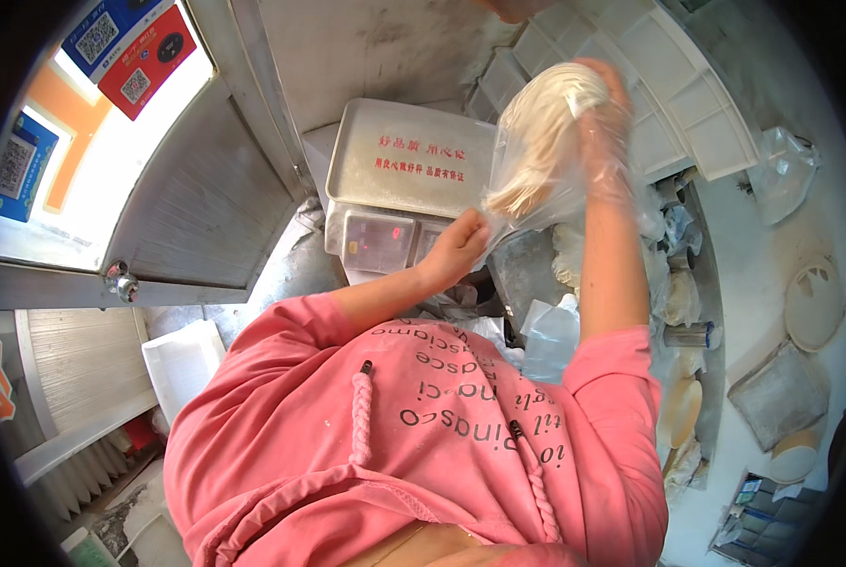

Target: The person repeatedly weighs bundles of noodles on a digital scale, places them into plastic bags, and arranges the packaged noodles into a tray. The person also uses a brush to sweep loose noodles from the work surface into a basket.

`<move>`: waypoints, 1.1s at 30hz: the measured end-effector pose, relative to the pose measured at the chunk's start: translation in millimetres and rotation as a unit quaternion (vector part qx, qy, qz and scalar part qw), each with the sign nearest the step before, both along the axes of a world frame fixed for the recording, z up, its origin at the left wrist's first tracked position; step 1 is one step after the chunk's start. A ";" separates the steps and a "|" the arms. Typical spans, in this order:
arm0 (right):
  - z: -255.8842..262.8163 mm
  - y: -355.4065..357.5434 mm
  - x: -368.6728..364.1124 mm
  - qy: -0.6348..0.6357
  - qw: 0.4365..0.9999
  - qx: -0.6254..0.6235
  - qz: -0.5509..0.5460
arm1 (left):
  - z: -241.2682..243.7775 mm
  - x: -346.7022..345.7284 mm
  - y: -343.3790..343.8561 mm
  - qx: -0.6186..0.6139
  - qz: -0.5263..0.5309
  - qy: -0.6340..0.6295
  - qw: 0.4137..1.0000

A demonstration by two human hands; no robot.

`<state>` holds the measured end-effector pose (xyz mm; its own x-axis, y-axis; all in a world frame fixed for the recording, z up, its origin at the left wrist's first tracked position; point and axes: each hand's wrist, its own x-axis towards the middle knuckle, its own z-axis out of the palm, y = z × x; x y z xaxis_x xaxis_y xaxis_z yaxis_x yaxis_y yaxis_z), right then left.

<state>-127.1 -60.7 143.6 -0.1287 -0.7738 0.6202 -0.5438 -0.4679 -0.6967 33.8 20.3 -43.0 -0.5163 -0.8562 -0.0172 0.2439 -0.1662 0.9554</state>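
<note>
A bundle of pale noodles (547, 120) is gripped near its folded top by my right hand (611, 117), which is blurred. A thin clear plastic bag (572, 188) surrounds the noodles and seems to cover part of that hand and wrist. Lower down, my left hand (462, 241) has its fingers closed on the bag's edge, close to the noodles' loose ends. Both hands are at the right side of a scale with a metal pan (412, 188). Red printed writing marks the pan, and the scale's display (379, 241) is lit.
White plastic trays (650, 106) stand behind my right hand. A metal door (203, 170) with a round knob (121, 281) stands at left, below signs with printed codes (136, 74). Bagged goods (680, 298) line a shelf at right. A white bin (184, 361) sits at lower left.
</note>
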 end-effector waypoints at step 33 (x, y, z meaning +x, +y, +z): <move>-298.5 329.5 -354.5 0.409 0.636 0.587 -0.288 | -46.0 -169.1 101.9 -0.531 -0.392 -0.136 0.739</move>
<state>-481.6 268.8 -154.9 -0.6061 -0.7362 -0.3010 -0.7953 0.5546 0.2448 -135.3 122.2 -89.1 -0.9619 0.0986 0.2549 0.2450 0.7245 0.6442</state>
